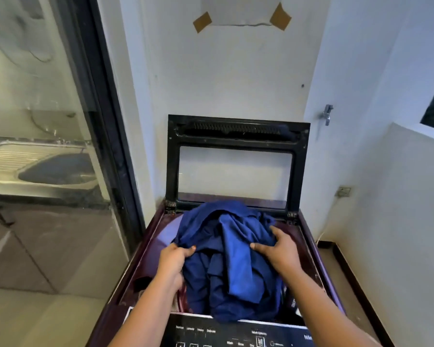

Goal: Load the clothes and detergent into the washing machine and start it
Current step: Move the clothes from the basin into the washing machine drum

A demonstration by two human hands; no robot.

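A top-loading washing machine [145,249] with a dark maroon body stands below me, its black glass lid [236,136] raised against the wall. A bundle of dark blue clothes [231,259] bulges out of the drum opening. My left hand [173,256] grips the bundle's left side. My right hand [281,249] grips its right side, fingers closed into the fabric. The black control panel [226,333] runs along the machine's near edge. No detergent is in view.
A glass door with a dark frame [105,126] stands to the left, a steel sink [48,169] behind it. White walls close in behind and to the right, with a tap [327,113] and a wall socket [344,191]. Tiled floor [43,316] lies at lower left.
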